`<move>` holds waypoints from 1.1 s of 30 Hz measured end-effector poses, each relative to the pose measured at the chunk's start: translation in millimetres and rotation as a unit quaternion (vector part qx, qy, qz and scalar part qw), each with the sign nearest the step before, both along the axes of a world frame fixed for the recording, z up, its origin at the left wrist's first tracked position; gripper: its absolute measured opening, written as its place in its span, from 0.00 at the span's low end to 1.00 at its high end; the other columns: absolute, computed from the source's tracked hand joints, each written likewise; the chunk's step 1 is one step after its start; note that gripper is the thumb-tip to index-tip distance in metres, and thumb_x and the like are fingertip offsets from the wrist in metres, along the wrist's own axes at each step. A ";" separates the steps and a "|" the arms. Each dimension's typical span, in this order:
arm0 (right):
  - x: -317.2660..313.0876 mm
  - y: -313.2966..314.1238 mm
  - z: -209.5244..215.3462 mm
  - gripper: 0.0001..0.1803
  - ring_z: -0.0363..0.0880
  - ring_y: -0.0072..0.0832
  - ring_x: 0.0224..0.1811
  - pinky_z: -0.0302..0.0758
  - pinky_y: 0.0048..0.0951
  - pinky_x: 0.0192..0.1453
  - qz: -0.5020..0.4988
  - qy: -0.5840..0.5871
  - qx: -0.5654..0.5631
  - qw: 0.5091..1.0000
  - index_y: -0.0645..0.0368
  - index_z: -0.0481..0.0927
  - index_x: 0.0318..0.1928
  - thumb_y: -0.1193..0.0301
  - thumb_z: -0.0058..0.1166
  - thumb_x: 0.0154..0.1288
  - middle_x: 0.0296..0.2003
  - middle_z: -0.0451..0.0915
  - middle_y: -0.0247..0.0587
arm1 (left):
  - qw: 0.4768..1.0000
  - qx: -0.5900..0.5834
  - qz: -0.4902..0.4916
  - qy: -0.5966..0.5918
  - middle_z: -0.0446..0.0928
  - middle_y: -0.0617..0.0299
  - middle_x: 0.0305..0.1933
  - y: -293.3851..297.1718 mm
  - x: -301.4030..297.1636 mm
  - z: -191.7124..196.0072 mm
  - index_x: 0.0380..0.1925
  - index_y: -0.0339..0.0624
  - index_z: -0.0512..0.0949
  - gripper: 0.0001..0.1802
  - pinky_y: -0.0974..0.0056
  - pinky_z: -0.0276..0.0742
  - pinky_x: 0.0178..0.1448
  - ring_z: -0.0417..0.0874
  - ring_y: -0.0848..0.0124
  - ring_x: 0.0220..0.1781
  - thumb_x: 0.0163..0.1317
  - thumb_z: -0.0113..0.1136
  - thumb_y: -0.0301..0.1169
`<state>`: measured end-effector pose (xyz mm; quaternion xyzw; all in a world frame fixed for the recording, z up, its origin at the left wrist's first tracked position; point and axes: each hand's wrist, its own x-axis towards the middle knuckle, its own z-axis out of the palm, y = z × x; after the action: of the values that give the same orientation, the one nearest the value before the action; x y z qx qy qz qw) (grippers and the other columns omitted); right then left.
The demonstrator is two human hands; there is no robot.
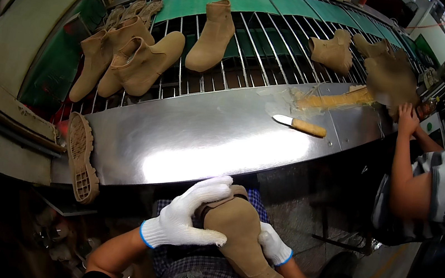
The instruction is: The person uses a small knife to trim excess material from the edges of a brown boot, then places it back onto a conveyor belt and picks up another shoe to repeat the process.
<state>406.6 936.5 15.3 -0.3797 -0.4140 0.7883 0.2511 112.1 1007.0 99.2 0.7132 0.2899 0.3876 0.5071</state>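
A tan suede ankle boot (240, 237) lies on my lap, its opening toward the steel table. My left hand (190, 211), in a white knit glove with a blue cuff, wraps over the boot's upper and opening. On the boot's other side, my right hand (274, 245), gloved the same way, presses against it. Both hands grip the boot below the table's front edge.
A steel worktable (200, 136) curves in front, with a wooden-handled knife (300, 125) and a glue-stained strip (334, 101). Several tan boots (137, 63) rest on the wire conveyor (257, 48). A loose sole (82, 157) leans at the left. A co-worker's arm (407, 169) works at the right.
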 end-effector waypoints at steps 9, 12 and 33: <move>-7.8 -1.9 -0.2 0.64 0.78 0.36 0.71 0.76 0.37 0.74 -0.006 0.056 -0.001 0.998 0.74 0.65 0.77 0.25 0.57 0.67 0.69 0.78 0.52 | 1.000 0.000 -0.017 0.011 0.65 0.38 0.83 -4.2 -11.2 4.1 0.77 0.42 0.68 0.57 0.47 0.70 0.82 0.70 0.49 0.82 0.49 0.91 0.38; -11.3 -5.2 -1.4 0.64 0.78 0.35 0.71 0.76 0.37 0.75 -0.003 0.076 -0.017 0.997 0.74 0.65 0.78 0.26 0.60 0.66 0.69 0.79 0.51 | 0.996 -0.081 -0.043 -0.002 0.63 0.37 0.84 -7.9 -15.1 13.0 0.77 0.41 0.69 0.55 0.47 0.70 0.82 0.70 0.48 0.82 0.50 0.91 0.38; -31.3 98.8 72.1 0.28 0.83 0.35 0.65 0.81 0.38 0.67 0.123 -0.186 0.215 0.951 0.70 0.77 0.69 0.71 0.62 0.71 0.63 0.85 0.53 | 0.991 -0.096 0.015 0.096 0.70 0.42 0.80 24.1 -54.7 55.8 0.83 0.37 0.58 0.59 0.54 0.70 0.81 0.73 0.53 0.79 0.59 0.80 0.47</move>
<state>375.3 1035.4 87.3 -0.4026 -0.6564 0.6208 0.1469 57.3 1031.1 155.1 0.6904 0.3842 0.2950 0.5372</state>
